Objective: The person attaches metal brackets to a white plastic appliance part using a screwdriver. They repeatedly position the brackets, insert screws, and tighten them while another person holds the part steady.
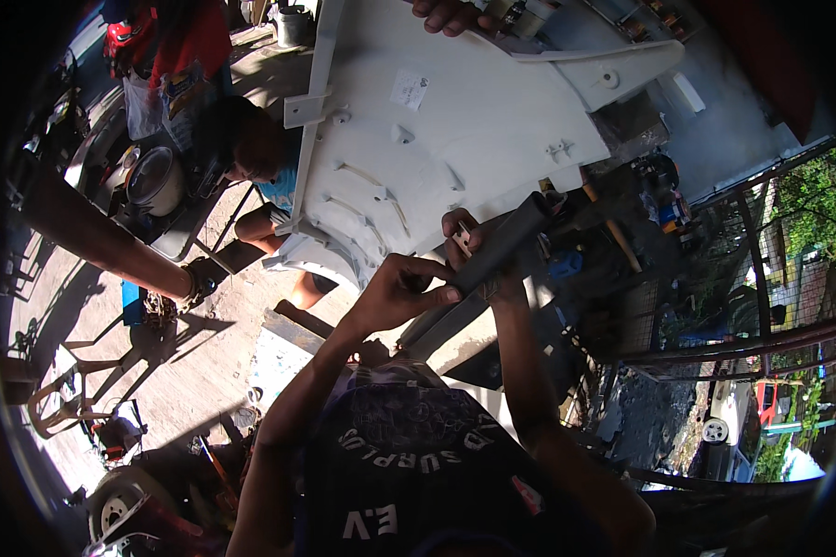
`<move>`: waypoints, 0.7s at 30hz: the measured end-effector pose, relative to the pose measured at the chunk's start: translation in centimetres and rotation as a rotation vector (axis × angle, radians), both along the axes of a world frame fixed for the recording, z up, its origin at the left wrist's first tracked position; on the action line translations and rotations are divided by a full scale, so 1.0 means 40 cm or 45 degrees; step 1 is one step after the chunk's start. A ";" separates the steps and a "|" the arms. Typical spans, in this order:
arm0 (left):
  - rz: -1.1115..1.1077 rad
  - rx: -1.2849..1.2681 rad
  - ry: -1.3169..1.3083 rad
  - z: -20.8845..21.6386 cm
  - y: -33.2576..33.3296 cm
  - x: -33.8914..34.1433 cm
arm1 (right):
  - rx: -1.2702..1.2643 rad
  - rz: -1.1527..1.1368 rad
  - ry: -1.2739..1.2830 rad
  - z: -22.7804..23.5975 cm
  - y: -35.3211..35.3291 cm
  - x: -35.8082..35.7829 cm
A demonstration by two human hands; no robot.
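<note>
Both hands are up at chest height on a dark grey strip, a long flat plastic-looking piece. Its long axis runs diagonally: lower end down between the forearms, upper end up and away to the person's right, ending just under the big white panel.

Right hand is wrapped around the strip near its upper half, fingers closed on it, thumb side toward the panel. Something small and pale sits at those fingertips, too small to tell what it is.

Left hand is lower on the strip, fingers curled, index and thumb pinched against its near edge. So both hold it, left nearer the body, right nearer the panel.

The white panel lies directly beyond the hands, ribbed inner face toward the camera, with moulded tabs and bosses. Another person's fingers grip its far top edge. A second co-worker's forearm reaches in from the left, well apart from the strip. A crouching person in blue is behind the panel's left edge.
</note>
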State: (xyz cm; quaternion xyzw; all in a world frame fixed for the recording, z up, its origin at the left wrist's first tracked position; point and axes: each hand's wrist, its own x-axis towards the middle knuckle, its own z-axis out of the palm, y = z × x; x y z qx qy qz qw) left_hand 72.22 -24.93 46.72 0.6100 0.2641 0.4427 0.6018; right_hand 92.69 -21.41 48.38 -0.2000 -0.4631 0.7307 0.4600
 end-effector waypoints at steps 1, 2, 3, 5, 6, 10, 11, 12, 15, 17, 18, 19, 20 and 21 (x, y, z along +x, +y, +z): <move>0.055 0.005 -0.047 -0.006 -0.003 0.009 | 0.097 0.018 -0.027 0.004 0.001 0.004; 0.117 0.008 -0.090 -0.002 -0.011 0.013 | 0.150 -0.003 -0.030 0.008 0.000 -0.004; 0.165 -0.010 -0.058 0.004 -0.018 0.008 | 0.204 -0.025 -0.033 0.016 0.001 -0.013; 0.229 -0.035 -0.038 0.032 -0.030 0.008 | 0.223 -0.174 -0.002 0.032 -0.014 -0.032; 0.241 -0.013 0.017 0.042 -0.027 0.005 | 0.233 -0.227 -0.149 0.016 -0.017 -0.019; 0.249 0.088 -0.010 0.013 0.015 0.000 | 0.392 -0.463 -0.715 -0.062 -0.010 0.031; 0.211 0.064 -0.038 0.014 0.022 0.020 | 0.615 -0.571 -1.024 -0.207 0.007 0.136; 0.220 0.031 -0.049 0.008 0.026 0.016 | 0.630 -0.552 -1.081 -0.219 0.007 0.145; 0.279 -0.036 0.044 0.011 0.020 -0.016 | 0.292 -0.299 -0.764 0.013 -0.045 0.054; 0.254 -0.050 0.062 0.015 0.027 -0.001 | 0.253 -0.455 -0.689 0.030 -0.074 0.060; 0.250 -0.047 0.067 0.017 0.033 0.006 | 0.235 -0.527 -0.648 0.035 -0.084 0.065; 0.248 -0.044 0.073 0.019 0.038 0.012 | 0.213 -0.547 -0.662 0.041 -0.090 0.072; 0.263 -0.028 0.062 0.015 0.043 0.018 | 0.194 -0.560 -0.675 0.049 -0.095 0.079; 0.280 -0.013 0.051 0.003 0.050 0.025 | 0.176 -0.572 -0.688 0.056 -0.099 0.083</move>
